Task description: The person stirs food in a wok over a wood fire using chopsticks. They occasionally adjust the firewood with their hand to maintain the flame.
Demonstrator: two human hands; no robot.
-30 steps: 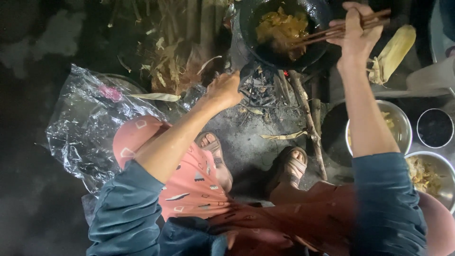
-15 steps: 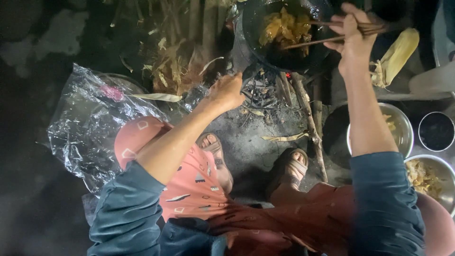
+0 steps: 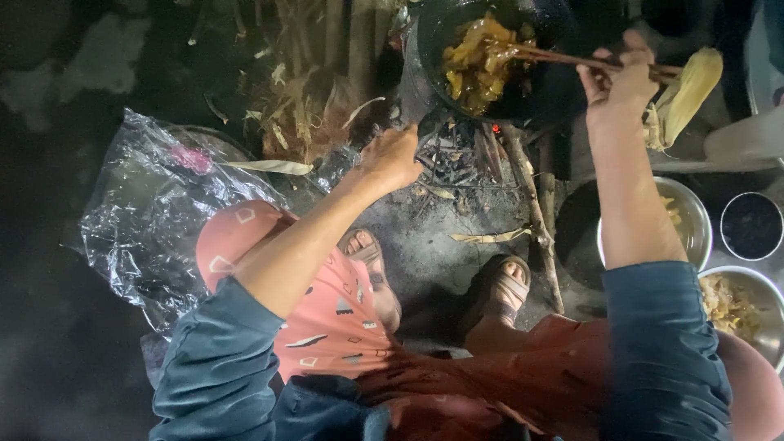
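Observation:
A black wok (image 3: 539, 90) sits over a wood fire at the top, holding yellow-brown food (image 3: 478, 57). My right hand (image 3: 625, 82) grips long wooden chopsticks (image 3: 563, 59) whose tips reach into the food. My left hand (image 3: 394, 155) is closed on the wok's dark handle (image 3: 425, 124) at its near left edge. I am squatting, with both sandalled feet below the fire.
Firewood sticks (image 3: 531, 204) and ash lie under the wok. A corn cob (image 3: 686, 86) lies at the upper right. Metal bowls (image 3: 694, 220) with food stand at the right, one dark bowl (image 3: 751, 224) beside them. A crumpled clear plastic bag (image 3: 155, 220) lies left, with dry husks (image 3: 302, 114) behind it.
My right hand has dropped slightly and swung right, and the chopsticks now angle up-left into the food, which has shifted in the wok. My left hand has stayed on the handle.

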